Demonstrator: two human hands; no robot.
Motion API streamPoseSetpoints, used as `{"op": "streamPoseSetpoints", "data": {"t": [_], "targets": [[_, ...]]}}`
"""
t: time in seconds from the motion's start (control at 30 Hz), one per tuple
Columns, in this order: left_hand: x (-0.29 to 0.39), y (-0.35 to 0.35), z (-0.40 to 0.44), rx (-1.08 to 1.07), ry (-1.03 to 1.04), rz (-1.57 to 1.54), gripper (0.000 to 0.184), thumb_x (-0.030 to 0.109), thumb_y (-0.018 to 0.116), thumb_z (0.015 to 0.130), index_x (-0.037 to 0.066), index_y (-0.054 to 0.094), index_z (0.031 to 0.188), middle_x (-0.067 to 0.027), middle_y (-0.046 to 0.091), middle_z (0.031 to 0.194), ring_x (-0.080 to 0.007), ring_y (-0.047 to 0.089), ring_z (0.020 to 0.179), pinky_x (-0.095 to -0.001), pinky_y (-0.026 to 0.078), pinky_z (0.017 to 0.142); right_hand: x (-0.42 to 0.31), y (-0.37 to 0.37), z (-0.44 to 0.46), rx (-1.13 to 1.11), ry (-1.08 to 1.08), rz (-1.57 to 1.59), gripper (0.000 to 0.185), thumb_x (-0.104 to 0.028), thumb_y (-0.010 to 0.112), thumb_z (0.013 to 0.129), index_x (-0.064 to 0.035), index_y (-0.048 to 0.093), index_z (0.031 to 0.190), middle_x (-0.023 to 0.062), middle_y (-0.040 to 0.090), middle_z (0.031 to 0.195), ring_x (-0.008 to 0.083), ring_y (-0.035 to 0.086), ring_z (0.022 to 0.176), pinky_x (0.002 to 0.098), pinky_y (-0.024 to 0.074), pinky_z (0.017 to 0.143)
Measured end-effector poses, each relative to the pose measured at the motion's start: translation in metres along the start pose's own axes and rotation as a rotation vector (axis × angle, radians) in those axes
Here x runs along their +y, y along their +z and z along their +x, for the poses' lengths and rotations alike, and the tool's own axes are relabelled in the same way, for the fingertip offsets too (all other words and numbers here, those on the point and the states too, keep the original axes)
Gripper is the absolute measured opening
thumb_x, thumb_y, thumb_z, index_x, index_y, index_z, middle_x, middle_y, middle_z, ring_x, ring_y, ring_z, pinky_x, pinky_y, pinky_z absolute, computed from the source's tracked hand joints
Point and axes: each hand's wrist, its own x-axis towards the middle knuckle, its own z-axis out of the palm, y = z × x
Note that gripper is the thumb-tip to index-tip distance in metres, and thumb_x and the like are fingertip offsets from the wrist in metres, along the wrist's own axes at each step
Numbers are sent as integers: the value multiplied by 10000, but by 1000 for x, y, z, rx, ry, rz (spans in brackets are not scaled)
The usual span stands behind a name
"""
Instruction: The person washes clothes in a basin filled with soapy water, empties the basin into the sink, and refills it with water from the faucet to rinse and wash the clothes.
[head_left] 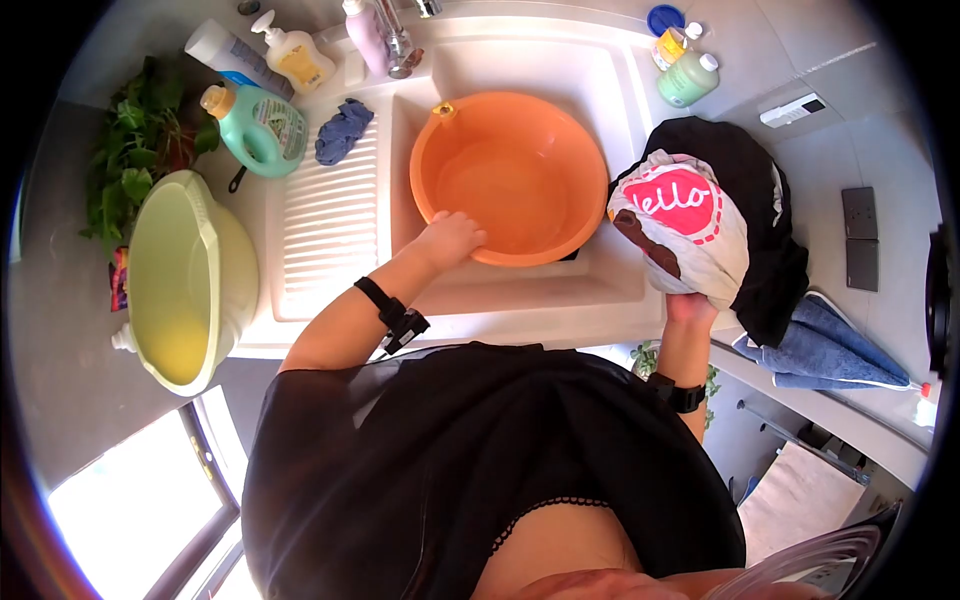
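An orange basin (500,180) rests in the white sink, with water or a wet sheen on its bottom. My left hand (453,240) is at the near-left rim of the basin, its fingers curled over the edge. On the right, my right hand (690,308) is under a white cloth (715,235) with a pink "Hello" print and a brown patch. That cloth is bunched up and hides most of my right fingers. Behind and beside it lies a black garment (780,270) on the counter.
A pale green basin (235,265) stands at the left, near a ribbed drainboard (330,240) with a crumpled blue cloth (344,131). Bottles line the back. A faucet (402,55) rises behind the sink. Blue towels (835,345) lie at the right counter edge.
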Motion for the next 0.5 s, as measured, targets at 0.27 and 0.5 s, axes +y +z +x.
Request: {"op": "streamPoseSetpoints", "data": {"t": [0.27, 0.5], "targets": [[-101, -93, 20, 759, -525, -97, 687, 357, 690, 785, 85, 401, 1345, -157, 455, 1333, -372, 496, 1154, -431, 416, 984, 18, -22, 9, -129, 37, -69, 557, -351, 476, 938, -30, 351, 1376, 138, 425, 1399, 301, 425, 1279, 455, 356, 1079], [-161, -146, 56, 708, -427, -163, 598, 344, 707, 752, 109, 505, 1263, -154, 517, 1272, -320, 526, 1134, -395, 435, 969, 25, -16, 12, -165, 33, -158, 526, -314, 492, 927, -10, 375, 1340, 141, 454, 1352, 288, 457, 1225, 432, 385, 1039]]}}
